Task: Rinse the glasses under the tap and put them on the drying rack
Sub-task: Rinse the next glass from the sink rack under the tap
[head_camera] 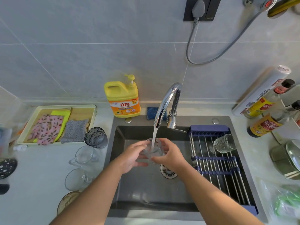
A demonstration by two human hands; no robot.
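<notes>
Both hands hold a clear glass point(151, 151) upright over the dark sink point(146, 192). Water runs from the chrome tap point(165, 104) straight into it. My left hand point(132, 157) wraps the glass's left side and my right hand point(169, 155) its right side. On the drying rack point(217, 166) across the sink's right part, one ribbed glass point(224, 143) lies on its side. On the counter to the left stand a dark textured glass point(96, 138) and two clear handled cups point(85, 155) point(76, 179).
A yellow detergent bottle point(123, 99) and a blue scrubber point(151, 112) sit behind the sink. A tray of cloths point(56, 125) is at the left. Sauce bottles point(263, 125), a wrap roll and a lidded pot point(287, 158) crowd the right counter.
</notes>
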